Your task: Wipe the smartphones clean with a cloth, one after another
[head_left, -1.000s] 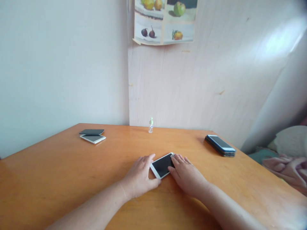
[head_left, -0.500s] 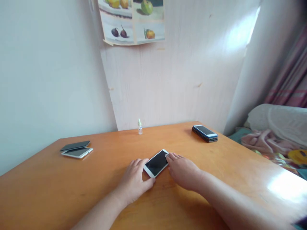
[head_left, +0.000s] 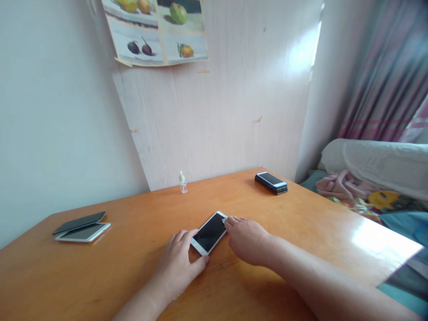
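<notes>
A white smartphone with a dark screen lies flat and slanted on the wooden table. My left hand grips its near-left end, thumb at the lower corner and fingers at the left edge. At the far-right end, my right hand has its fingers closed over a small white wipe on the screen. Only a scrap of this wipe shows; the fingers cover the rest, so its exact kind is unclear.
On the left, a dark flat cover leans over a white tablet. A small clear spray bottle stands near the back edge. Several stacked phones lie at the back right. Beyond the table's right edge is bedding.
The whole view has turned to the right, so things appear farther left. Both hands keep nearly the same places on the phone, with the right fingers still at its far end.
</notes>
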A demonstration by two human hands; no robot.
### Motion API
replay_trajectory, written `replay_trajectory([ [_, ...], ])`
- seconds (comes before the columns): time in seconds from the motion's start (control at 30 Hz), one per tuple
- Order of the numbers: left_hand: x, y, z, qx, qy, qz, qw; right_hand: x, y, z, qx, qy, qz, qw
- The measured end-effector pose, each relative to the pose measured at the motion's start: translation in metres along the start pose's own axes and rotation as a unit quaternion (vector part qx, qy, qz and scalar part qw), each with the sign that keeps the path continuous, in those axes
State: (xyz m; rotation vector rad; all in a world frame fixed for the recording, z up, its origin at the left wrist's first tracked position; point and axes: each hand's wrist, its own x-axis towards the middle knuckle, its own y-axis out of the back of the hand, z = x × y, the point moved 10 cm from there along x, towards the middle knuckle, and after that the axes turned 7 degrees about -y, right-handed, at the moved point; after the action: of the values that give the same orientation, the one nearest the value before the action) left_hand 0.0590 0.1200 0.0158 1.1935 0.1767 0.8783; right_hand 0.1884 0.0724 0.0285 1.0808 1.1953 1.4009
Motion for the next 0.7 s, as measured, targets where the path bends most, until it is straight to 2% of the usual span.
replay_trajectory([
  [0.07, 0.0, -0.001, -0.002, 0.002, 0.0, 0.001, 1.0, -0.007, 0.003, -0.016, -0.003, 0.032, 0.012, 0.999],
  [0.17, -0.001, -0.002, -0.004, -0.003, -0.003, 0.008, 1.0, -0.025, 0.011, -0.056, 0.007, 0.145, 0.058, 0.988],
  [0.23, -0.001, -0.001, -0.004, -0.005, -0.003, 0.014, 1.0, -0.033, 0.014, -0.068, 0.015, 0.194, 0.085, 0.977],
  [0.3, -0.001, -0.001, -0.003, -0.003, 0.0, 0.01, 1.0, -0.028, 0.011, -0.058, 0.01, 0.177, 0.077, 0.981],
  [0.43, 0.0, 0.0, -0.001, 0.006, 0.001, -0.004, 1.0, -0.001, -0.003, -0.009, -0.024, 0.043, 0.003, 0.999],
  [0.5, 0.0, 0.0, -0.001, 0.008, -0.004, -0.004, 1.0, 0.004, -0.005, 0.0, -0.027, 0.012, -0.007, 1.0],
  [0.57, 0.0, -0.002, -0.002, 0.008, -0.006, -0.005, 1.0, 0.0, -0.003, -0.012, -0.019, 0.045, 0.01, 0.999],
  [0.7, -0.001, -0.005, -0.007, 0.008, -0.006, 0.001, 1.0, -0.025, 0.012, -0.057, 0.06, 0.18, 0.08, 0.978],
])
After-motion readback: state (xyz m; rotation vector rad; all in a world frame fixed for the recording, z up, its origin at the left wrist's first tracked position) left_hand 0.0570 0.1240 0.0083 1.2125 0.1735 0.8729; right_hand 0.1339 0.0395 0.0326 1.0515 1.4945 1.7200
